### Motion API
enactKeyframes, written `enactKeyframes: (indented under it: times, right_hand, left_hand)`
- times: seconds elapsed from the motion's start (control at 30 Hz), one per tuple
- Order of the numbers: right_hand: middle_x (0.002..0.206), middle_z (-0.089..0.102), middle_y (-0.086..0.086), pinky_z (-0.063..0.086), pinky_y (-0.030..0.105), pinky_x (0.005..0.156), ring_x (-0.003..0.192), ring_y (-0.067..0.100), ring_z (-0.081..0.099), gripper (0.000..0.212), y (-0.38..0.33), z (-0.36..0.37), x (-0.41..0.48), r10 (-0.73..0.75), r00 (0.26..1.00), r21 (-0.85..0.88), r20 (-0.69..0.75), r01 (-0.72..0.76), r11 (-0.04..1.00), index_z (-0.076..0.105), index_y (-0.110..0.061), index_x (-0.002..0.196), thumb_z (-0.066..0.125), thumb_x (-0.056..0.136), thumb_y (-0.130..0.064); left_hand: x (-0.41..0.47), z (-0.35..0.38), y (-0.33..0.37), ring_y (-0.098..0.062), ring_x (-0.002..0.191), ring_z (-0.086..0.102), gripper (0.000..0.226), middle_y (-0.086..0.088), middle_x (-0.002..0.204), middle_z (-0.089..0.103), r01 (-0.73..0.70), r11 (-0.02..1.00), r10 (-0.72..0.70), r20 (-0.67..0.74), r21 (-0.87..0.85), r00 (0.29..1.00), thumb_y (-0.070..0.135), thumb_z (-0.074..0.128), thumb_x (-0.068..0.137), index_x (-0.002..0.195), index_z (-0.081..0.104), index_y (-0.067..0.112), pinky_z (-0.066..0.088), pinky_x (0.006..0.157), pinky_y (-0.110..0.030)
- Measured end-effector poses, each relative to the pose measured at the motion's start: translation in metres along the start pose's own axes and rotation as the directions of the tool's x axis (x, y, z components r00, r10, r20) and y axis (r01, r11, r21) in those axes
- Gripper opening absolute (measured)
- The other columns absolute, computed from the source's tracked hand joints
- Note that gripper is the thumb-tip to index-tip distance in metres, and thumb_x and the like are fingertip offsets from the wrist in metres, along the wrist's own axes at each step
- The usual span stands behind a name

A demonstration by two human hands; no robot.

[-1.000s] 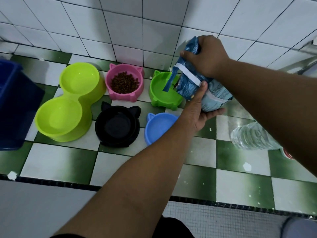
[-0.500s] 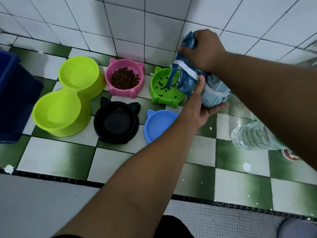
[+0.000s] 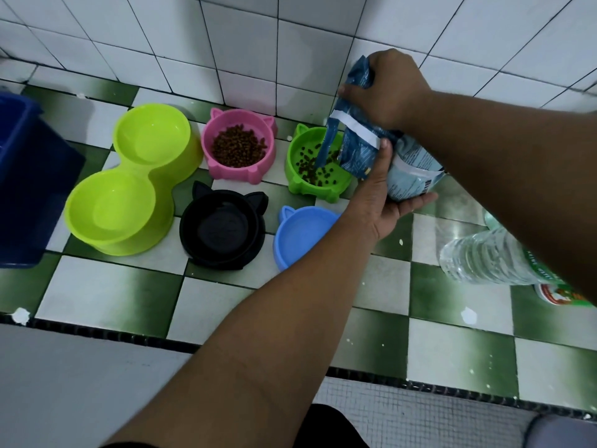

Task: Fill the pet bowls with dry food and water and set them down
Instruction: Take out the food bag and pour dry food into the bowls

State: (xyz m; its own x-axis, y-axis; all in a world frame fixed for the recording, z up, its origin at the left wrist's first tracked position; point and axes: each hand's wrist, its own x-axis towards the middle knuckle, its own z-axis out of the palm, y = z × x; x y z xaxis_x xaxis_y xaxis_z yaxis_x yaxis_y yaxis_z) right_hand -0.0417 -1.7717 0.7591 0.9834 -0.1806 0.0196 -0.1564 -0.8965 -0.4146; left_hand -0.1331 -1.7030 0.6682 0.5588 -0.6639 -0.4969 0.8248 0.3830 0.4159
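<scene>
A blue food bag (image 3: 361, 147) is tilted over the green cat-ear bowl (image 3: 298, 182), and brown kibble lies scattered in that bowl. My right hand (image 3: 392, 88) grips the bag's top. My left hand (image 3: 384, 195) cups the bag from below. The pink bowl (image 3: 269, 160) to the left holds a heap of kibble. A lime double bowl (image 3: 129, 179), a black cat-ear bowl (image 3: 223, 231) and a light blue bowl (image 3: 303, 234) stand empty on the tiled floor.
A clear water bottle (image 3: 484, 257) lies on its side at the right, partly under my right forearm. A dark blue bin (image 3: 29, 179) stands at the left edge. White wall tiles close off the back.
The green bowl went from empty to holding scattered kibble as the bag kept pouring. Both hands stayed on the bag.
</scene>
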Motion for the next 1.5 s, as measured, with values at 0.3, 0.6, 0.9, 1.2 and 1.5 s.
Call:
enactKeyframes:
  times: [0.3, 0.6, 0.9, 1.2, 1.5]
  right_hand:
    - [0.096, 0.069, 0.015, 0.051, 0.038, 0.079, 0.091, 0.027, 0.063, 0.052, 0.001, 0.0, 0.0, -0.005, 1.0, -0.035, 0.013, 0.005, 0.999, 0.067, -0.004, 0.108, 0.062, 0.09, -0.052]
    - [0.101, 0.069, 0.013, 0.054, 0.039, 0.083, 0.096, 0.027, 0.064, 0.054, 0.006, -0.004, 0.0, 0.026, 0.999, -0.013, 0.025, -0.025, 1.0, 0.067, -0.007, 0.11, 0.062, 0.087, -0.056]
    - [0.086, 0.055, 0.01, 0.034, 0.029, 0.068, 0.082, 0.021, 0.05, 0.043, 0.007, -0.004, 0.002, 0.015, 1.0, -0.03, 0.019, -0.014, 0.999, 0.059, -0.005, 0.091, 0.063, 0.091, -0.048]
    - [0.082, 0.053, 0.011, 0.031, 0.028, 0.066, 0.077, 0.02, 0.047, 0.046, 0.01, -0.003, -0.001, -0.005, 1.0, -0.042, 0.01, 0.005, 0.999, 0.058, -0.004, 0.088, 0.062, 0.093, -0.049]
    - [0.087, 0.071, 0.013, 0.055, 0.04, 0.075, 0.076, 0.022, 0.065, 0.046, 0.014, -0.019, -0.019, -0.008, 0.998, 0.093, -0.055, 0.013, 0.996, 0.07, -0.006, 0.095, 0.06, 0.089, -0.05]
  left_hand:
    - [0.009, -0.001, -0.005, -0.044, 0.127, 0.058, 0.077, -0.026, 0.141, 0.057, -0.023, 0.999, 0.023, -0.029, -0.032, 0.999, 0.067, 0.055, 0.093, 0.143, 0.053, 0.008, 0.056, 0.095, -0.06]
    - [0.013, 0.005, -0.006, -0.046, 0.129, 0.057, 0.074, -0.026, 0.142, 0.056, -0.024, 0.999, 0.023, -0.022, -0.032, 0.999, 0.066, 0.054, 0.093, 0.141, 0.053, 0.01, 0.049, 0.104, -0.063]
    - [0.015, 0.007, -0.005, -0.041, 0.12, 0.06, 0.066, -0.02, 0.126, 0.06, -0.043, 0.999, 0.043, -0.031, -0.021, 0.999, 0.07, 0.044, 0.096, 0.13, 0.056, 0.015, 0.051, 0.101, -0.061]
    - [0.016, 0.004, -0.006, -0.041, 0.123, 0.06, 0.057, -0.021, 0.128, 0.061, -0.04, 0.999, 0.04, -0.083, 0.004, 0.996, 0.068, 0.046, 0.096, 0.116, 0.061, 0.018, 0.052, 0.101, -0.06]
    - [0.007, 0.001, 0.003, -0.039, 0.117, 0.066, 0.071, -0.024, 0.133, 0.063, -0.018, 0.991, 0.037, -0.143, 0.132, 0.989, 0.069, 0.055, 0.092, 0.135, 0.057, 0.012, 0.059, 0.092, -0.056]
